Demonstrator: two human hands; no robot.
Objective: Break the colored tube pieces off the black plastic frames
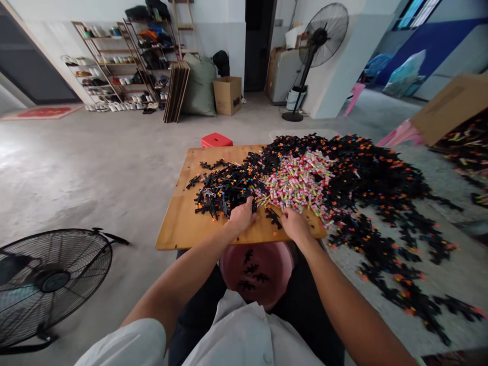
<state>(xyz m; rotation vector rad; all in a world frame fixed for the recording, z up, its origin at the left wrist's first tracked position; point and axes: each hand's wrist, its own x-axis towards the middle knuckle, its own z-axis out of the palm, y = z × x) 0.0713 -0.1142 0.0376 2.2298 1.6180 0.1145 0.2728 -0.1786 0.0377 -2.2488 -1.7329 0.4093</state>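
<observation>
My left hand point(243, 216) is at the near side of the wooden board point(171, 223), its fingers closed on a small black toy gun point(254, 204). To its right, my right hand point(296, 224) has its fingertips pinched together; whatever they hold is too small to make out. Between the hands another black toy gun point(273, 217) lies on the board, close to the right fingertips. Beyond the hands spreads a heap of small pink, white and yellow-green tubes point(297, 178). A pile of black toy guns with orange tips point(224, 188) lies left of the tubes.
A pink basin point(284, 259) with several toy guns sits between my knees, under the board's edge. A large toy-gun heap point(381, 173) spreads to the right. There is a red stool point(216, 140) behind the board and a black fan point(53, 279) at left.
</observation>
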